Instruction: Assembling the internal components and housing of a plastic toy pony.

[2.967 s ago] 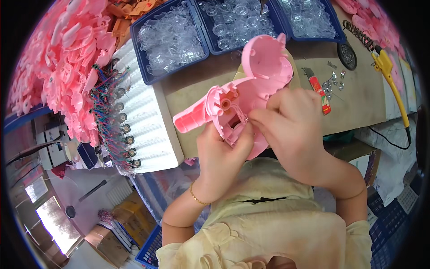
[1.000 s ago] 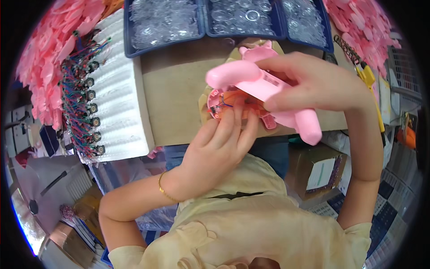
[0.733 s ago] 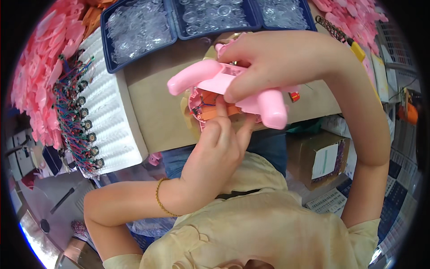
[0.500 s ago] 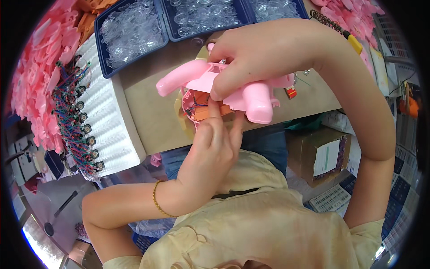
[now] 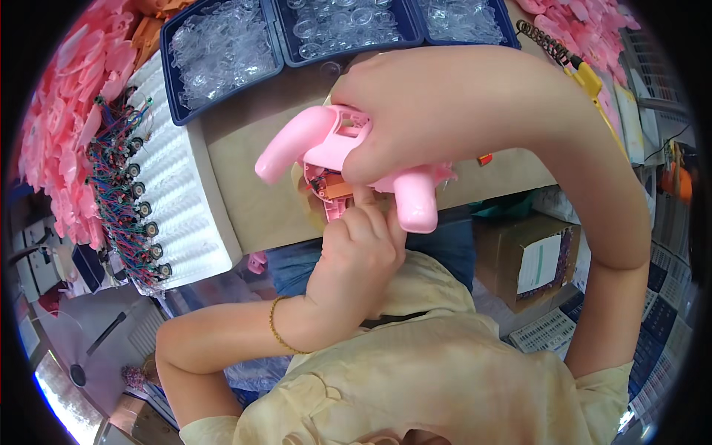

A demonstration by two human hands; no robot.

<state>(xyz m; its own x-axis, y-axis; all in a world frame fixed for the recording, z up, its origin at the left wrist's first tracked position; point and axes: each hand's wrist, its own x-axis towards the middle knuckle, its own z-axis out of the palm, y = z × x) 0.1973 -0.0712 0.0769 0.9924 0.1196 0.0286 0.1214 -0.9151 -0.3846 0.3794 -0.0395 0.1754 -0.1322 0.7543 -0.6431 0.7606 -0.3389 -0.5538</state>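
Higher now: right hand, pink shell

A brown cardboard box stands at the right middle of the frame, below the bench edge. A white rectangular label with a green stripe down its left side is stuck on the face that shows. Low at the far left, a bright rectangular panel shows, too blurred to tell apart.

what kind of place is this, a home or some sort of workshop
Most likely a toy assembly bench in a small factory: blue trays of clear plastic parts, heaps of pink shells, a row of wired small motors, and both hands on a pink toy housing.
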